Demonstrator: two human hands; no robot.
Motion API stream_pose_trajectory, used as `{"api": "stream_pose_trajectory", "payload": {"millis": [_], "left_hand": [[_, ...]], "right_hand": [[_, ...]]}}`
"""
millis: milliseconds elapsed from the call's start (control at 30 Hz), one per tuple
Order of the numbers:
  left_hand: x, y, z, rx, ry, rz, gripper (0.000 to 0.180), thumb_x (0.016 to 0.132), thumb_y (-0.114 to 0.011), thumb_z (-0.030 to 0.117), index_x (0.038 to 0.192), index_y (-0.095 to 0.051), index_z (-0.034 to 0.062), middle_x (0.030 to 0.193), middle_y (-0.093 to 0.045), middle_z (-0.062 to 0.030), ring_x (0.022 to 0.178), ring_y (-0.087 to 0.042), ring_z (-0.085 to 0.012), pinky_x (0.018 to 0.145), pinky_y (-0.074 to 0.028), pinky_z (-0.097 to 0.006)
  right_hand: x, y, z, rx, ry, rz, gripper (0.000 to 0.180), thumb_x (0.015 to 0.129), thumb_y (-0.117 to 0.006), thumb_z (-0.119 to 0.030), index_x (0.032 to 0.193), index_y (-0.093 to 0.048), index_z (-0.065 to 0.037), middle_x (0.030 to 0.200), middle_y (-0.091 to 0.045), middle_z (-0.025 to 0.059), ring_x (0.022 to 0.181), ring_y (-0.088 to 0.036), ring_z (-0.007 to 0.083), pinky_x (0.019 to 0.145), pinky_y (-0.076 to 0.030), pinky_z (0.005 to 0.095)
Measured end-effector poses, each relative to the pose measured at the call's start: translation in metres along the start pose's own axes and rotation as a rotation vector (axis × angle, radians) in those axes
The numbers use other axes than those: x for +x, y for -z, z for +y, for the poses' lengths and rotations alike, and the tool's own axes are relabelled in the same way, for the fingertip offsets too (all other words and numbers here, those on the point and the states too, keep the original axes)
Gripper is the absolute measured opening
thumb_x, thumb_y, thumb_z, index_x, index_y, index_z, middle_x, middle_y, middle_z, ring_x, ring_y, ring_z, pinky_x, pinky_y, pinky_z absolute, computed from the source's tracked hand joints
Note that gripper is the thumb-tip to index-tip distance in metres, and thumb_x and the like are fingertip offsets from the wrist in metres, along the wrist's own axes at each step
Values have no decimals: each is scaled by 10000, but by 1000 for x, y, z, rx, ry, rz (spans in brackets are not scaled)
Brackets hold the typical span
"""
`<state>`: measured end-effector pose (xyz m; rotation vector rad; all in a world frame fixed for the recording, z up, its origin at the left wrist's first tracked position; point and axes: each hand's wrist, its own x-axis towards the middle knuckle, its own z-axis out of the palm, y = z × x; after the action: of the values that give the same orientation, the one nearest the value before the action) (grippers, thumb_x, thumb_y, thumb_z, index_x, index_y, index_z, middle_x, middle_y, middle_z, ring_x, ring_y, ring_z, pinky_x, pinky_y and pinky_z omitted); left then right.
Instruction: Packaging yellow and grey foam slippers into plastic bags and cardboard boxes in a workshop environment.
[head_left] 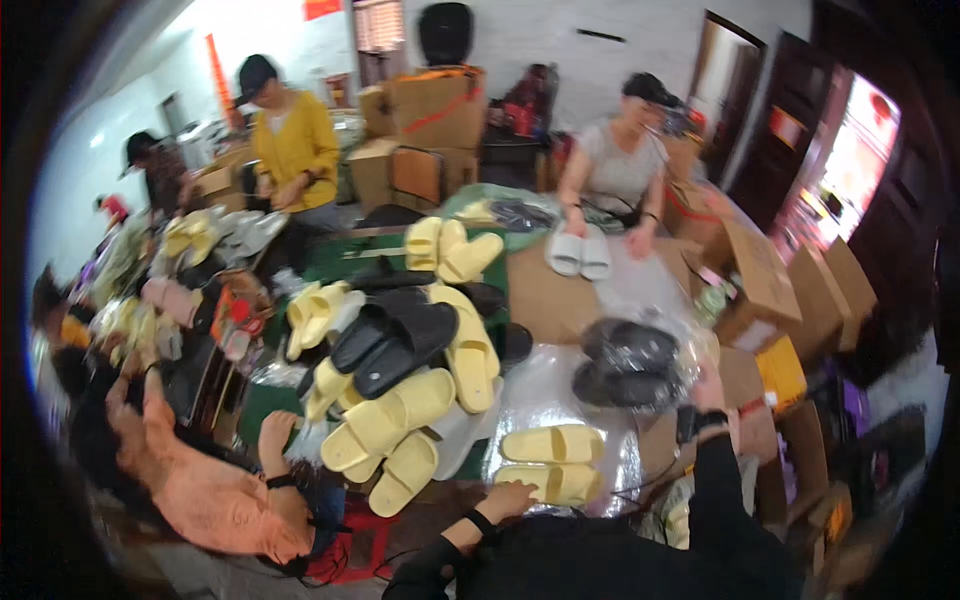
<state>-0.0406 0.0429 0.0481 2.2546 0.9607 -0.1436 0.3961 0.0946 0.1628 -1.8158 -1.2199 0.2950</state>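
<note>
My left hand (508, 498) is at the left end of the nearer slipper of a pale yellow pair (552, 444), its fingers closed at the edge. The pair lies side by side on clear plastic sheeting (520, 385). Farther right, my right hand (708, 388) closes on the edge of a clear plastic bag (690, 345). Inside that bag is a pair of black slippers (628, 362). Motion blurs the right fingers somewhat. Left of my hands, yellow slippers (405, 418) and black slippers (395, 335) are heaped together.
Across the table a person (620, 160) handles white slippers (578, 252). A person in orange (225, 490) works close on my left; one in yellow (295, 150) stands farther back. Open cardboard boxes (765, 285) line the right side. More cartons (435, 110) are stacked behind.
</note>
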Motion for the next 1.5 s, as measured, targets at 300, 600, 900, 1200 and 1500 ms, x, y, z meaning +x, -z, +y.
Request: {"api": "stream_pose_trajectory", "payload": {"millis": [300, 600, 900, 1200, 1500], "left_hand": [[11, -3, 1, -12, -342, -286, 431, 851, -525, 306, 1219, -498, 83, 1040, -599, -206, 921, -589, -356, 797, -462, -437], [35, 7, 83, -166, -651, -341, 335, 860, -523, 211, 1135, -547, 21, 1086, -570, -223, 999, -544, -365, 842, -442, -415], [54, -78, 203, -74, -1069, -374, 516, 815, -582, 236, 1274, -436, 52, 1307, -430, -210, 1179, -432, -364, 995, -352, -426], [71, -162, 272, 647, -906, -731, 494, 717, -666, 297, 1135, -569, 52, 1055, -616, -178, 1060, -540, -350, 917, -406, -447], [42, -136, 255, 559, -1178, -404, 209, 741, -507, 130, 823, -677, 40, 853, -654, -161, 818, -629, -333, 711, -493, -460]], "right_hand": [[-13, 88, -100, -37, 5, 178, 396, 745, -546, -38, 1134, -523, 36, 1083, -570, 138, 1012, -535, 191, 903, -393, 280], [-136, 189, -158, 224, 186, 402, 456, 761, -468, 12, 1216, -445, 44, 1176, -516, 159, 1081, -520, 232, 946, -402, 323], [-267, 286, -153, 1394, -200, 612, 417, 838, -480, 0, 1240, -399, 76, 1132, -554, 213, 987, -603, 284, 860, -517, 392], [-360, 314, -146, 1053, -140, 802, 456, 794, -497, 34, 1241, -414, -7, 1162, -545, 140, 985, -590, 204, 827, -526, 321], [-447, 233, -69, 1011, -464, 770, 526, 770, -482, 51, 1287, -397, -1, 1163, -534, 80, 995, -559, 156, 818, -471, 267]]}}
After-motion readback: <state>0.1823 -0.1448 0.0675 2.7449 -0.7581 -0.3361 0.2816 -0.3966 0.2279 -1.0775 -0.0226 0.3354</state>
